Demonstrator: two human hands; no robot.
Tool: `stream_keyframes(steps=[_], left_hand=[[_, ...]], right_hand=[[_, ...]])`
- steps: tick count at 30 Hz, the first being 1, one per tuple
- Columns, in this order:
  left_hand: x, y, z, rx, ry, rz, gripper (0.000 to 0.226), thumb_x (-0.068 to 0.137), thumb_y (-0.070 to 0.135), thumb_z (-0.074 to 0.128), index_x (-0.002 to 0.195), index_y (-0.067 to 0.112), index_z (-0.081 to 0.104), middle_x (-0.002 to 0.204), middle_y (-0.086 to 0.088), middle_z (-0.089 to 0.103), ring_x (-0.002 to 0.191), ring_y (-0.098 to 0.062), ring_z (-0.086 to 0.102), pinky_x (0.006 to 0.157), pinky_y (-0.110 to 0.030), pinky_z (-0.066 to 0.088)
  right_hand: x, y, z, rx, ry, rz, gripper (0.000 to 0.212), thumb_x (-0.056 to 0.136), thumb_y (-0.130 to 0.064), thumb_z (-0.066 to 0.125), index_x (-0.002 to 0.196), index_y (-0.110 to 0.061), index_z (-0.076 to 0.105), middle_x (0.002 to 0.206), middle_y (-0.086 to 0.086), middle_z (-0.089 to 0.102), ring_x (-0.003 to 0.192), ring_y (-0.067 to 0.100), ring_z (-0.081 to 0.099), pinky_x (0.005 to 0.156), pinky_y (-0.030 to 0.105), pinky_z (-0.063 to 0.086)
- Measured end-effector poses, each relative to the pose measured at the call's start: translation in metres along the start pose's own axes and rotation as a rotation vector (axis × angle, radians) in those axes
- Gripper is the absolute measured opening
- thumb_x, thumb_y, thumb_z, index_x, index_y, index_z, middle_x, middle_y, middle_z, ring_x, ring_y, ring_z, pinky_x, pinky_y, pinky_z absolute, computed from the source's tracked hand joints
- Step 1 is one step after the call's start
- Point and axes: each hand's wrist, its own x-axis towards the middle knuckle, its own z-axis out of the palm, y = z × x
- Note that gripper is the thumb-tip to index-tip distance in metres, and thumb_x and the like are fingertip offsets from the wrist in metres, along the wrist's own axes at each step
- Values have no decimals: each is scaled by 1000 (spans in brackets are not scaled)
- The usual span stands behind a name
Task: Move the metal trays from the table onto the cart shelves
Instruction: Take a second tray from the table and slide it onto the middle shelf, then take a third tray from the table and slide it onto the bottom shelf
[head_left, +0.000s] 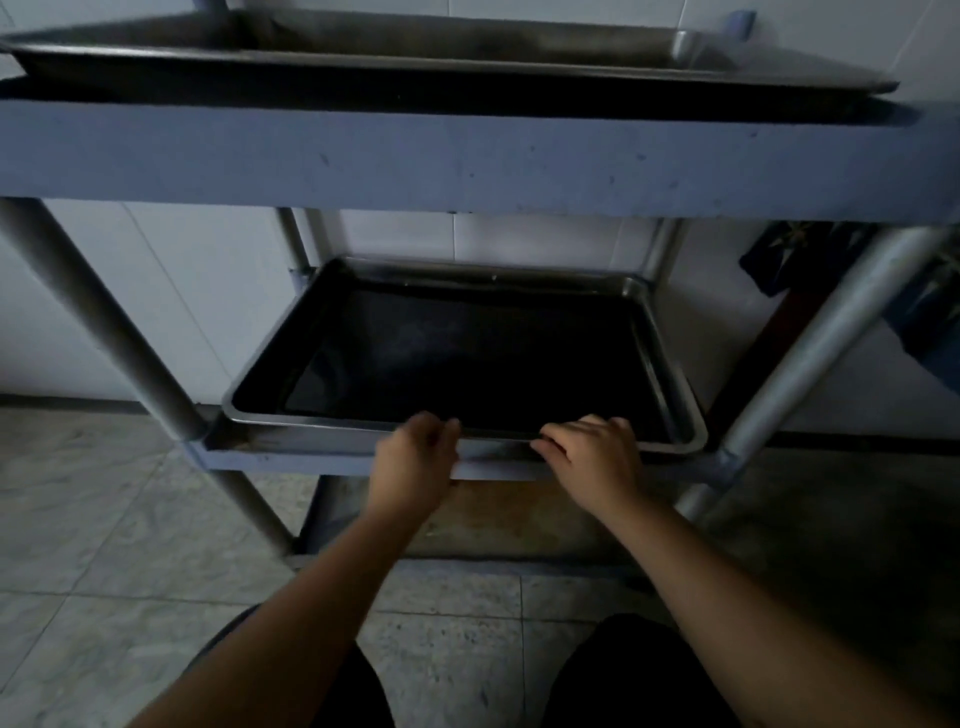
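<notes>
Now both hands sit on the near rim of the lower tray, which lies on the cart's middle shelf. Left hand curls its fingers over that rim; right hand does too, fingers together. Another tray rests on the top shelf.

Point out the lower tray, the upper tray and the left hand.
lower tray (467, 343): head view, dark inner floor.
upper tray (441, 52): head view, near rim.
left hand (415, 457): head view, back of hand.
</notes>
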Motion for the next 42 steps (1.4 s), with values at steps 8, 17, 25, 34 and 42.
stream_keyframes(steps=[8,17,25,34,42], left_hand=[[59,-43,-35,803,23,558,47,89,53,44,76,20,74,71,-4,73,71,-31,68,69,-38,40],[62,-45,-33,720,1,446,42,92,55,50,101,22,75,103,-4,75,106,-32,64,85,-44,39],[-7,70,-78,927,-521,34,95,73,89,1,152,40,-17,162,-1,-26,148,-26,-25,118,-59,-2],[-119,289,-240,981,-526,-2,103,71,93,14,149,38,-25,161,-5,-31,147,-30,-27,120,-58,0],[-174,371,-311,959,-398,51,106,59,98,-2,143,41,-30,156,-1,-35,146,-28,-30,120,-56,-2]], right_hand=[[21,16,19,25,62,28,29,89,-46,55,96,-25,73,87,-3,75,84,24,64,73,38,35],[17,16,25,-34,38,43,37,92,-51,39,94,-28,68,86,-6,71,83,23,61,71,37,32],[11,-35,-91,-1,-651,222,114,61,-95,26,151,-32,-4,161,-3,-15,147,24,-15,114,55,6],[-21,-110,-341,91,-724,229,115,58,-98,16,149,-34,-12,156,0,-28,145,24,-22,115,49,-5],[-38,-151,-445,82,-659,264,122,51,-100,17,151,-35,-9,155,-1,-31,147,26,-17,116,51,2]])
